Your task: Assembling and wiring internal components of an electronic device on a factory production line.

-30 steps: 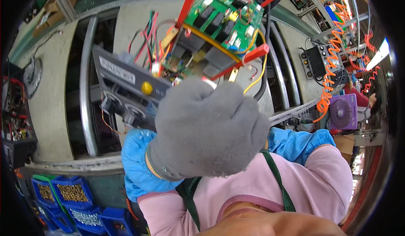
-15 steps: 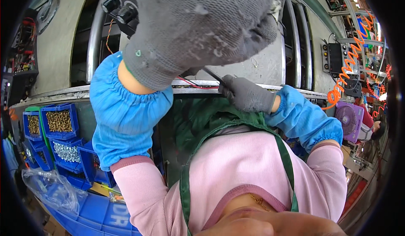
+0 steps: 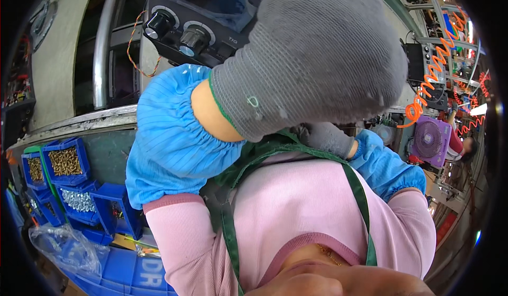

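My left hand [image 3: 317, 57], in a grey knit glove with a green cuff edge, is raised close in front of my view. Its back faces me and its fingers are hidden. Just left of it is a black control box [image 3: 182, 10] with a dark display window and two ribbed knobs [image 3: 194, 39]. Low behind the left glove, near my green apron [image 3: 270, 143], is my gloved right hand [image 3: 330, 138]; only its wrist side shows, and whatever it holds is covered. Blue sleeve covers [image 3: 174, 124] wrap both forearms.
Blue bins of brass-coloured screws [image 3: 65, 162] and silver fasteners [image 3: 79, 200] stand at the left, above a clear plastic bag [image 3: 63, 243]. A metal rail [image 3: 106, 47] crosses the bench. At the right are an orange coiled hose [image 3: 423, 92] and a purple fan [image 3: 431, 141].
My left hand has moved right and nearer, uncovering more of the control box. My right hand, which held a thin dark rod-like tool, has drawn back toward my apron and is now largely hidden.
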Demonstrator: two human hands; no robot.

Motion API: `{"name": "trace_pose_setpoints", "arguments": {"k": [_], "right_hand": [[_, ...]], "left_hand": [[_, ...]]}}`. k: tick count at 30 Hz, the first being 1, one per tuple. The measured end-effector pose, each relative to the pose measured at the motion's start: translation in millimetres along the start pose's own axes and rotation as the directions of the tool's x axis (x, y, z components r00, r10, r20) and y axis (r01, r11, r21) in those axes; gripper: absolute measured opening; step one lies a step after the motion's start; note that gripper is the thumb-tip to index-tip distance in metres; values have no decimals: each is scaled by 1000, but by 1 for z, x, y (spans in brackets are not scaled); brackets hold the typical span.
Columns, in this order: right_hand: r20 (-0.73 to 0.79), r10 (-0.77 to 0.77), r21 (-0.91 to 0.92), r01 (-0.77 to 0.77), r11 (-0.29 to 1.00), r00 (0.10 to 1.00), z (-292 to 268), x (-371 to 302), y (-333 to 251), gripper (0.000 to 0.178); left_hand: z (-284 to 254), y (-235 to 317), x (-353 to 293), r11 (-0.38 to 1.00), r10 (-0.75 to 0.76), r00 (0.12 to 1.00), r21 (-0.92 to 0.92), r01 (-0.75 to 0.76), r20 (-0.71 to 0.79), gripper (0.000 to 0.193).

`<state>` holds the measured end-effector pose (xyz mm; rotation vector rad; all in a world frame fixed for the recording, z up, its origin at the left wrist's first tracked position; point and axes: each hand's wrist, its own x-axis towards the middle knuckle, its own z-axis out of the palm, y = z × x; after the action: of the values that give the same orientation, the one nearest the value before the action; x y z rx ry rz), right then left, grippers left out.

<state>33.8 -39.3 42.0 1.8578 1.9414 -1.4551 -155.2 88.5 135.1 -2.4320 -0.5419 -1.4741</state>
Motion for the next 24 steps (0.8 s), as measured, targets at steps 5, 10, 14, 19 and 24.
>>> {"name": "trace_pose_setpoints", "arguments": {"k": [5, 10, 14, 19, 24], "right_hand": [[-65, -218, -76, 213, 974, 974, 5, -1, 15, 33], [-53, -113, -13, 112, 994, 992, 15, -1, 15, 32], [-53, -65, 10, 66, 998, 996, 19, -7, 22, 31], [-108, -65, 17, 68, 998, 992, 41, 3, 31, 30], [-176, -223, -75, 213, 974, 959, 83, 27, 84, 29]], "left_hand": [[5, 0, 2, 997, -77, 997, -20, 76, -33, 29], [8, -7, -2, 992, -93, 995, -89, 89, -42, 28], [8, -12, -5, 990, -99, 994, -105, 94, -48, 27], [2, -19, -11, 991, -91, 994, -108, 84, -61, 27], [6, -23, -7, 992, -108, 994, -65, 106, -19, 27]]}}
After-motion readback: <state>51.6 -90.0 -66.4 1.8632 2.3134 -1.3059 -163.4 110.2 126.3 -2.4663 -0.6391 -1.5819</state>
